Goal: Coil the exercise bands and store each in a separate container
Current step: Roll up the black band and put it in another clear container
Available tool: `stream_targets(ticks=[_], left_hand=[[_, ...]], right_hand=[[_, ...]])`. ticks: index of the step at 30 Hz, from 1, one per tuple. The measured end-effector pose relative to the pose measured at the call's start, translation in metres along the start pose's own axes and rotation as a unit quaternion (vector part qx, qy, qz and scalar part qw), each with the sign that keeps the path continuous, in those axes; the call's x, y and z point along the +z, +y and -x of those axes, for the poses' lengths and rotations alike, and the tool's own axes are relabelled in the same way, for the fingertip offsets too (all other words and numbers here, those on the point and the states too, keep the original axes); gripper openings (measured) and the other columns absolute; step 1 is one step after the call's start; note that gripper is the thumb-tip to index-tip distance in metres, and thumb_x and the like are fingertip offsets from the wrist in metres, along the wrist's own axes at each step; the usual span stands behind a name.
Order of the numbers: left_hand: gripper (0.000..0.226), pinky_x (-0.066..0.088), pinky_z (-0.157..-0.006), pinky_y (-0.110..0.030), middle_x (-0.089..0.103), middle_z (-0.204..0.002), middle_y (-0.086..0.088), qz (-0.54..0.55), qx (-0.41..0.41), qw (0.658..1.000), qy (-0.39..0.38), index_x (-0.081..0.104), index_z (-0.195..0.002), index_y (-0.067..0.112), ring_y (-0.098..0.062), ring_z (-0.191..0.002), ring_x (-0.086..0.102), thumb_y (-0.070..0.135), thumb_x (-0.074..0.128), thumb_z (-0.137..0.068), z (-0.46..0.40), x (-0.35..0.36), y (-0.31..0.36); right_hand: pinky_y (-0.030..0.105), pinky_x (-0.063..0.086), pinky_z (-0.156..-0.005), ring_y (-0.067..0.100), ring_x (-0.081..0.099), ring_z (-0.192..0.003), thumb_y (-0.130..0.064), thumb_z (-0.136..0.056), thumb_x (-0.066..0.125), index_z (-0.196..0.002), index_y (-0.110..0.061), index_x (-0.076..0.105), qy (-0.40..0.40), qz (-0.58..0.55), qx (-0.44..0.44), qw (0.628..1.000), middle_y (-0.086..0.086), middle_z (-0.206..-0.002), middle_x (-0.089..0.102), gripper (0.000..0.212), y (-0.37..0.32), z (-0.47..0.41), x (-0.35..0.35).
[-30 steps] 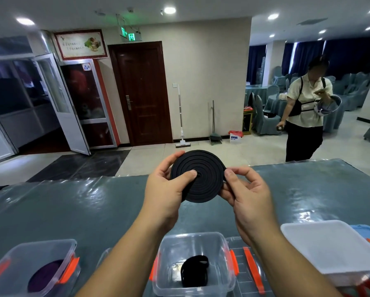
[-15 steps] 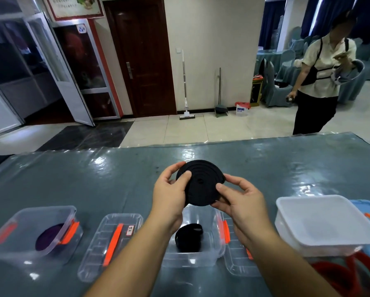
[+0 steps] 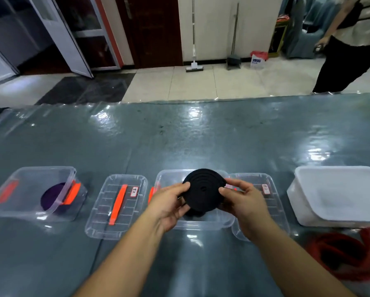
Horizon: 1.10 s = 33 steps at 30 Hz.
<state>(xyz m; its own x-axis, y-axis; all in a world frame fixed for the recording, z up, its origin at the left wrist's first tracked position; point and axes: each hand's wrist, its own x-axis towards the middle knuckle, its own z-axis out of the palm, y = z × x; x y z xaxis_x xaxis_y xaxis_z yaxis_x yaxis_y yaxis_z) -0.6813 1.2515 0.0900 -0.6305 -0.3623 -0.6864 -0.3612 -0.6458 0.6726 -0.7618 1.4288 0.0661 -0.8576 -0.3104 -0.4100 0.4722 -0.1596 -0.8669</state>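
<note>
A tightly coiled black exercise band [image 3: 203, 190] is held flat between my left hand [image 3: 169, 203] and my right hand [image 3: 243, 200], just above the middle clear container [image 3: 203, 222]. Something dark lies in that container beneath the coil, mostly hidden. To the far left, a clear container [image 3: 29, 213] with orange latches holds a purple coiled band [image 3: 51, 199]. A loose red band [image 3: 338, 254] lies on the table at the lower right.
Two clear lids with orange strips lie flat: one lid [image 3: 115, 206] left of the middle container, another lid [image 3: 265, 198] right of it. A white closed container [image 3: 338, 194] stands at the right. A person [image 3: 351, 39] stands beyond the table's far edge.
Both hands have lowered the black coil from chest height down toward the middle container. The view has tilted down onto the table.
</note>
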Motion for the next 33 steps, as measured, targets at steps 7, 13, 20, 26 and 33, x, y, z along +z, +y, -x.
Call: stream_targets(ticks=[7, 13, 20, 26, 33], left_hand=[[0.009, 0.061, -0.06, -0.027, 0.078, -0.074, -0.002, -0.03, -0.049, 0.998, 0.026, 0.073, -0.094, 0.013, -0.01, -0.06, 0.073, 0.005, 0.069, -0.096, -0.055, -0.026, -0.019], [0.02, 0.056, -0.048, -0.023, 0.075, -0.067, -0.003, -0.066, -0.108, 0.991, 0.03, 0.069, -0.098, 0.01, -0.012, -0.054, 0.07, -0.005, 0.056, -0.099, -0.096, -0.036, -0.027], [0.027, 0.057, -0.06, -0.028, 0.072, -0.083, -0.009, -0.172, -0.115, 0.978, 0.036, 0.072, -0.1, 0.012, -0.02, -0.071, 0.067, -0.006, 0.053, -0.099, -0.139, -0.03, -0.024], [0.018, 0.063, -0.082, -0.057, 0.075, -0.096, -0.023, -0.309, -0.1, 0.943, 0.07, 0.074, -0.098, 0.007, -0.042, -0.091, 0.074, -0.002, 0.064, -0.085, -0.163, -0.039, -0.037], [0.02, 0.064, -0.083, -0.045, 0.077, -0.097, -0.004, -0.385, -0.054, 0.917, 0.093, 0.069, -0.083, 0.024, -0.027, -0.09, 0.074, 0.004, 0.068, -0.083, -0.183, -0.035, -0.038]], right_hand=[[0.037, 0.064, -0.061, 0.029, 0.078, -0.074, 0.01, -0.091, 0.07, -0.108, -0.004, 0.072, 0.065, 0.054, 0.089, 0.992, 0.02, -0.089, 0.079, 0.022, 0.047, -0.034, 0.014], [0.032, 0.061, -0.054, 0.029, 0.072, -0.074, 0.008, -0.094, 0.067, -0.115, 0.0, 0.065, 0.104, 0.133, 0.158, 0.973, 0.023, -0.099, 0.072, 0.023, 0.069, -0.062, 0.023], [0.039, 0.065, -0.058, 0.033, 0.072, -0.087, 0.006, -0.091, 0.069, -0.117, -0.006, 0.065, 0.121, 0.237, 0.17, 0.949, 0.021, -0.106, 0.069, 0.029, 0.083, -0.104, 0.029], [0.055, 0.064, -0.079, 0.039, 0.073, -0.094, 0.003, -0.08, 0.057, -0.096, -0.013, 0.072, 0.082, 0.421, 0.174, 0.886, 0.015, -0.097, 0.075, 0.027, 0.11, -0.123, 0.035], [0.035, 0.057, -0.078, 0.029, 0.067, -0.095, -0.003, -0.089, 0.062, -0.121, -0.015, 0.063, 0.117, 0.461, 0.163, 0.864, 0.01, -0.105, 0.072, 0.034, 0.127, -0.145, 0.032]])
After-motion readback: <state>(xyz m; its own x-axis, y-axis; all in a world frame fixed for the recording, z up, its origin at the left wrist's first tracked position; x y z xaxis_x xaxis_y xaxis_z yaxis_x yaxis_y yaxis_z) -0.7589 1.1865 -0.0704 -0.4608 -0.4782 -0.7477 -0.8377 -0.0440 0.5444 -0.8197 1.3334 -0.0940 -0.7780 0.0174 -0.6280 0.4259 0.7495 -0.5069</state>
